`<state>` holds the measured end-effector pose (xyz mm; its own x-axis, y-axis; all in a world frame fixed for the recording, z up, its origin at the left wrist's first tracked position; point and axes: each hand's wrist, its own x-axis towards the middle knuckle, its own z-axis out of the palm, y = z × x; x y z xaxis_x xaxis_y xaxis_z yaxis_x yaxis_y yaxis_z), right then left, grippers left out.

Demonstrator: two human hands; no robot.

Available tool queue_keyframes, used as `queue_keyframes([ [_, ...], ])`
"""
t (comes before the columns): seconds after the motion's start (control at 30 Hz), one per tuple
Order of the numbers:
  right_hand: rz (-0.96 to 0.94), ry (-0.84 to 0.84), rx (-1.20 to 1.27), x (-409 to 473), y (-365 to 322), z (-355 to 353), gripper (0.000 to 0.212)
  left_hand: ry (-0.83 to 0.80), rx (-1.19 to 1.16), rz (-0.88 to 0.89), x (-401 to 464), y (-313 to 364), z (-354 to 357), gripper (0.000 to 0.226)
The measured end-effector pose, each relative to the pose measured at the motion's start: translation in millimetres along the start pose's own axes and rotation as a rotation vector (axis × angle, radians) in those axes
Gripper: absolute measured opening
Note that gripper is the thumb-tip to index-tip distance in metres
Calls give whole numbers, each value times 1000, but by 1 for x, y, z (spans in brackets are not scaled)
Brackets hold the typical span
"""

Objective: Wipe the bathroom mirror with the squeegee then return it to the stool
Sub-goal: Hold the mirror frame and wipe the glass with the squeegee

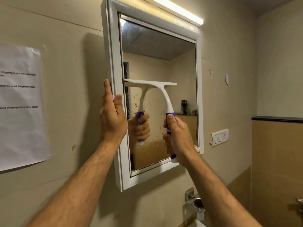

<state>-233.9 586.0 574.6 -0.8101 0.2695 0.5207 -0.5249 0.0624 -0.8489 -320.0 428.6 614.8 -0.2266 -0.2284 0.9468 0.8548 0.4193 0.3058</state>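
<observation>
Warm glow from tube light (176,9) overhead, wide-angle edge bending, slight softness

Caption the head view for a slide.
Right hand holds squeegee on mirror; left hand steadies frame.

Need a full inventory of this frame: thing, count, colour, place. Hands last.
White-framed wall mirror: 1, glass wet with droplets low down, centre of the wall.
White squeegee with blue-and-white handle: 1, blade against the glass at mid-height, left end at the frame.
Strip light: 1, lit, above the mirror.
Printed paper sheet: 1, white, on the wall at left.
Switch plate: 1, white, right of the mirror.
Metal holder: 1, chrome, below the mirror.
Black ledge: 1, far right.
Left hand: fingers straight, pressing the mirror's left frame edge.
Right hand: grips the squeegee handle.
</observation>
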Motion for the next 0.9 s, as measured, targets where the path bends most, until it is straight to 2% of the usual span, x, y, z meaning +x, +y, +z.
queue_keyframes([
  [0.23, 53, 28, 38, -43, 51, 6, 32, 6, -6, 28, -4, -6, 0, 52],
  [0.47, 8, 28, 40, -15, 20, 5, 33, 17, -33, 48, -3, -9, 2, 52],
  [0.77, 115, 31, 40, -59, 71, 1, 31, 13, -36, 29, -5, -8, 1, 52],
  [0.9, 37, 43, 23, -39, 50, 4, 33, 12, -31, 39, -5, -8, 1, 52],
])
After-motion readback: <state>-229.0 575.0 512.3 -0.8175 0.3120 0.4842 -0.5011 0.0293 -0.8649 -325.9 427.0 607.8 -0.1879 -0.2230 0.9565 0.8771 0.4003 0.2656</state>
